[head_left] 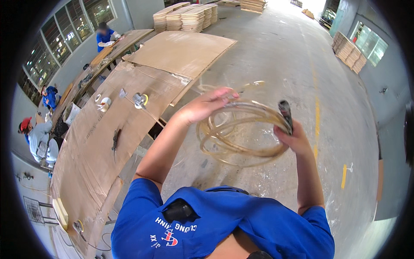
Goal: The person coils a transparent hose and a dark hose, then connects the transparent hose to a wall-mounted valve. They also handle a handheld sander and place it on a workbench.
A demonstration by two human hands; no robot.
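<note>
A coil of clear, yellowish hose [241, 151] hangs in several loops between my two hands, above the floor. My right hand [295, 137] is closed round the bundled loops at the coil's right side. A black cylindrical end piece [285, 111] sticks up out of that grip. At the coil's upper left, my left hand [213, 103] has its fingers bent over the hose, with the thumb side partly hidden. Beyond those fingertips a loose stretch of hose [254, 83] reaches out, slightly blurred.
A long cardboard-covered table [95, 151] runs along my left. On it are a metal-topped tool [139, 100], a white cup [105, 103] and a dark tool [115, 140]. Several people work at a far bench [92, 69]. Stacked boards [185, 18] stand beyond; concrete floor [276, 60] lies ahead.
</note>
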